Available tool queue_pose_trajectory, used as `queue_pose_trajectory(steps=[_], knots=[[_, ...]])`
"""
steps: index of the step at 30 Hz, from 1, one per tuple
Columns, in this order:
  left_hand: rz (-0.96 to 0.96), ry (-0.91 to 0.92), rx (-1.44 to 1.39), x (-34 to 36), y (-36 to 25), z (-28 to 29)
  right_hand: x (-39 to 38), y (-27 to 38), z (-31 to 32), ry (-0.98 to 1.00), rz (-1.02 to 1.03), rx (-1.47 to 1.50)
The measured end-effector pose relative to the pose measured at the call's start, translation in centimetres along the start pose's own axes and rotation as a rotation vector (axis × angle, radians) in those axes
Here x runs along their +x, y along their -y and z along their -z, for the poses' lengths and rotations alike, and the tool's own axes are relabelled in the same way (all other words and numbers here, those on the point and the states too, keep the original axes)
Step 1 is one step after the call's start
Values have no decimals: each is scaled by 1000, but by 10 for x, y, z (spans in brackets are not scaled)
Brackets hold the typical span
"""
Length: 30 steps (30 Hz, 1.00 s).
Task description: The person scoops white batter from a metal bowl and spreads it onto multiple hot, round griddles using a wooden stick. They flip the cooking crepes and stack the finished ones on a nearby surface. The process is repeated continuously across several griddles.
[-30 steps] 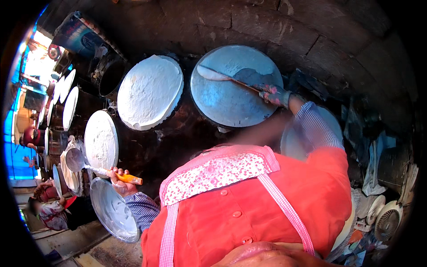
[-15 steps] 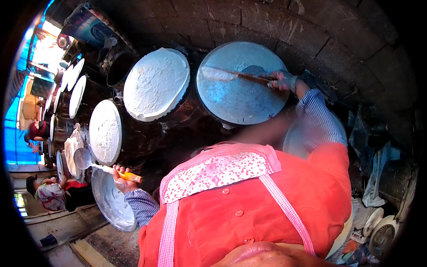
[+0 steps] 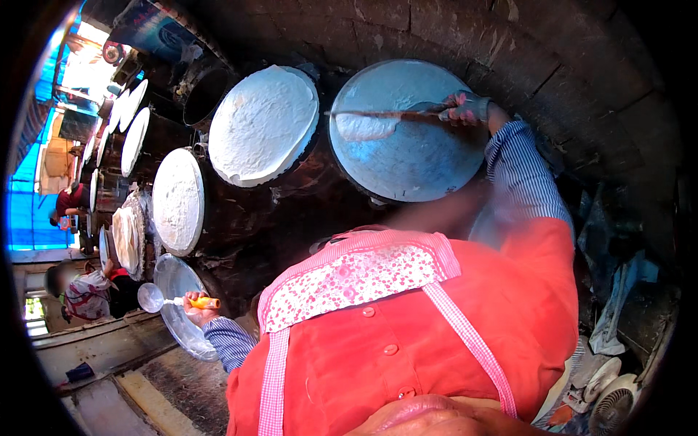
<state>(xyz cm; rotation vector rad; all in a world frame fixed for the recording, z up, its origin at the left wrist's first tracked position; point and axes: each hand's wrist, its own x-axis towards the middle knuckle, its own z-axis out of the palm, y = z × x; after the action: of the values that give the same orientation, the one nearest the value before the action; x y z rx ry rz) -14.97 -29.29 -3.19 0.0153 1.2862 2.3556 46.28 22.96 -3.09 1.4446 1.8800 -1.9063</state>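
Observation:
My right hand [image 3: 465,109] grips the end of a long, thin spreader [image 3: 396,114], held across the upper part of a round grey griddle [image 3: 414,171]. A patch of white batter [image 3: 363,128] lies on the griddle's left side, just under the spreader. My left hand [image 3: 200,309] is wrapped around the orange handle of a metal ladle [image 3: 150,298]. The ladle's bowl is beside a large basin [image 3: 190,330] with whitish residue inside. Left of the griddle sits a second round one covered by a white batter sheet [image 3: 263,125].
Another batter-covered round [image 3: 177,202] stands farther left, near a stack of pale flat sheets [image 3: 128,240]. Several white rounds line the far left. Two other people [image 3: 87,294] are there. A dark brick wall [image 3: 574,80] rises behind the griddles; a fan [image 3: 614,403] stands at lower right.
My left hand has lowered the ladle beside the basin. My right hand has turned the spreader more edge-on and moved slightly up; the batter patch now shows more plainly. The view has shifted slightly.

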Motion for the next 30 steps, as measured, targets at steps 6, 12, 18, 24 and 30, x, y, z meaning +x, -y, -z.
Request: queue_pose_trajectory(steps=[6,12,18,24,30], knots=[[-1,-116,10,-9,2,40,-52,-35,-2,-186,-14,-240],[96,-100,-23,8,-7,54,-2,-21,22,-116,59,-91],[78,-135,-13,4,-11,59,-5,-49,12,-77,119,310],[117,-253,-10,4,-3,73,-86,-91,17,-113,-33,143],[167,-181,41,-13,-3,48,-98,-112,2,-147,-21,264]])
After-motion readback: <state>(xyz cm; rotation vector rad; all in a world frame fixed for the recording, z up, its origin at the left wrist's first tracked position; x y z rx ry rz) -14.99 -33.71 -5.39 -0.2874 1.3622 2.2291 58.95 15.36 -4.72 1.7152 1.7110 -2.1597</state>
